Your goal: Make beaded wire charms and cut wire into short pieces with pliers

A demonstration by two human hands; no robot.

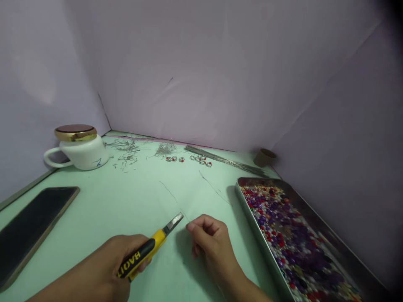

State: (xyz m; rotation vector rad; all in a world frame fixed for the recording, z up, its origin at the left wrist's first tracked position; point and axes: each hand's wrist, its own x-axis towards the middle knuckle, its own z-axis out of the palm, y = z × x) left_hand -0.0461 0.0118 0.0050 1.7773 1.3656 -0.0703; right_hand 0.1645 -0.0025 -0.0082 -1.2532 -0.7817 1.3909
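Note:
My left hand (126, 262) is wrapped round a pair of pliers (151, 247) with yellow and black handles and a short metal nose pointing up and right. Between thumb and forefinger, my right hand (210, 241) pinches a thin wire (184, 214). The wire runs up and left from the fingertips, passing close by the pliers' nose; whether the jaws touch it I cannot tell. Another thin piece of wire (214, 188) lies on the pale green table (126, 205) beyond my right hand.
A metal tray (256, 228) of mixed beads stands at the right. Behind lie small red-and-silver beaded pieces (201, 160), a bundle of straight wires (223, 158) and wire scraps (126, 147). At the left are a lidded white mug (85, 153) and a phone (34, 226); a brown cup (263, 157) sits back right.

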